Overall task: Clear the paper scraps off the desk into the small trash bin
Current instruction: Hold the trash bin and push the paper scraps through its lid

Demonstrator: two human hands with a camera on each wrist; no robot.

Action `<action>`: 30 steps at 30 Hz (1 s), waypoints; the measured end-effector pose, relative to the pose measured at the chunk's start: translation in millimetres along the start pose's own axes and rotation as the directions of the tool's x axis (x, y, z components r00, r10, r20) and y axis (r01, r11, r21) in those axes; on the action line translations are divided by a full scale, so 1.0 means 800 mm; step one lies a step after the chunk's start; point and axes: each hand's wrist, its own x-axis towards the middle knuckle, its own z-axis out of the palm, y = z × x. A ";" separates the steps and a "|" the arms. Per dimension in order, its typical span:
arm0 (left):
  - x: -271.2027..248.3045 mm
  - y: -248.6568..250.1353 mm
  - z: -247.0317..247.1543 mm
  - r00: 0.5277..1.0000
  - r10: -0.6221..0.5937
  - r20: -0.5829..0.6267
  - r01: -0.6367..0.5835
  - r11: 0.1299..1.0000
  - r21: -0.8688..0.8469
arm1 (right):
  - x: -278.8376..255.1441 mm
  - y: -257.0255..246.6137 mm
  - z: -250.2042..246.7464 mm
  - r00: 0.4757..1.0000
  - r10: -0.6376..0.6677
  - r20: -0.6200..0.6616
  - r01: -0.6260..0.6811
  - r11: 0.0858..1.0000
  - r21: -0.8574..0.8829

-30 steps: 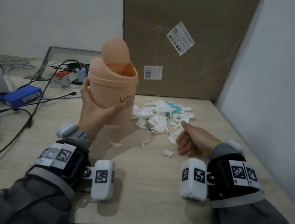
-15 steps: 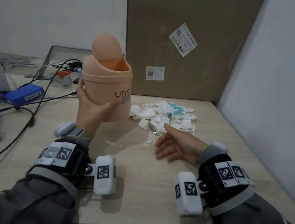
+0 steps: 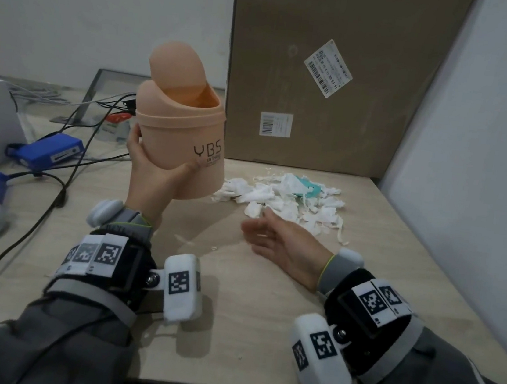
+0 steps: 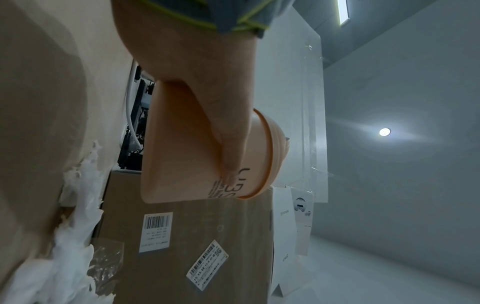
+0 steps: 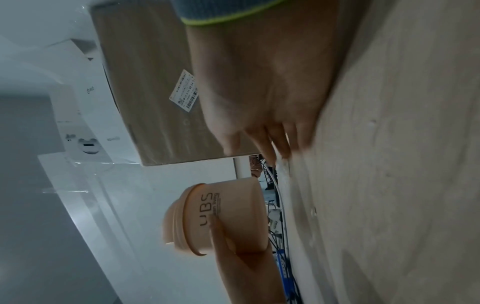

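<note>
With the left hand (image 3: 152, 176) gripping the tilting trash bin (image 3: 182, 138) at frame centre-left, the loose-fingered, empty right hand (image 3: 283, 246) is risking scattering paper scraps (image 3: 283, 195) rightward.

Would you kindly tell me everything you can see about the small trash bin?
The small trash bin is a peach-coloured tub, seemingly matte plastic, tapering to its base, with a raised rim band and a domed swing lid tipped open, showing an orange interior. Dark "YBS" lettering with a smaller line beneath marks its side. It is held above the desk, tilted, by the left hand, thumb across the front, fingers behind. Left of the paper scraps.
</note>
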 end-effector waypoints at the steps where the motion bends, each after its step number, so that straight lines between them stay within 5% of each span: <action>1: 0.000 0.001 0.000 1.000 0.001 0.002 -0.001 1.000 0.000 | 0.003 -0.001 -0.005 0.992 -0.059 -0.114 0.057 0.998 -0.021; 4: 0.001 0.001 0.000 1.000 0.000 0.001 0.000 1.000 -0.002 | 0.007 -0.006 -0.018 0.904 -0.214 -0.371 0.179 0.976 -0.126; 6: 0.001 0.002 -0.002 1.000 0.000 0.006 0.000 1.000 -0.009 | 0.004 -0.007 -0.016 0.897 -0.257 -0.360 0.246 0.966 -0.076; 10: 0.002 0.004 -0.006 1.000 -0.003 0.021 0.003 1.000 -0.012 | -0.010 -0.003 0.013 0.987 -0.156 -0.027 0.157 0.988 0.016; 15: 0.005 0.007 -0.014 1.000 0.007 0.017 -0.007 1.000 -0.019 | 0.002 0.004 0.062 0.973 0.047 0.225 -0.052 0.998 0.020; 21: 0.009 -0.001 -0.023 1.000 -0.011 -0.007 0.011 1.000 0.001 | 0.028 0.006 0.053 0.992 -0.020 -0.124 0.023 0.999 0.025; 26: 0.011 -0.004 -0.025 1.000 -0.015 -0.018 0.015 0.999 0.042 | 0.028 0.004 0.026 0.941 -0.059 -0.334 0.021 0.993 -0.116; 30: 0.016 -0.008 -0.034 0.998 0.000 -0.063 0.004 0.998 0.060 | 0.012 -0.010 0.025 0.872 -0.172 -0.459 0.142 0.985 -0.099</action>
